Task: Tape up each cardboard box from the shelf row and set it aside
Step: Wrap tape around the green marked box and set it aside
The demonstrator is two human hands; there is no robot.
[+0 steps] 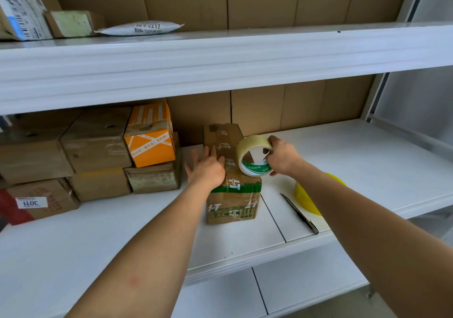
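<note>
Mid-frame, the box [232, 195] lies long axis running away from the viewer on a white shelf [122, 232]. Left hand [208, 168] presses flat, fingers straight; right hand [282, 156] grips the tape roll [253, 156] on the box.

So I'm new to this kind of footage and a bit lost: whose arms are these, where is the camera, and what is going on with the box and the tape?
There is no machine here. One camera worn on a person's head looks forward and down, so the two bare arms are that person's own. They reach onto a white shelf. The left hand lies with straight fingers on top of a brown cardboard box. The right hand grips a roll of tape resting on that box. Beside the box lie a dark knife and a yellow object, partly hidden by the arm. To the left sits a stack of other boxes, one of them orange.
</note>
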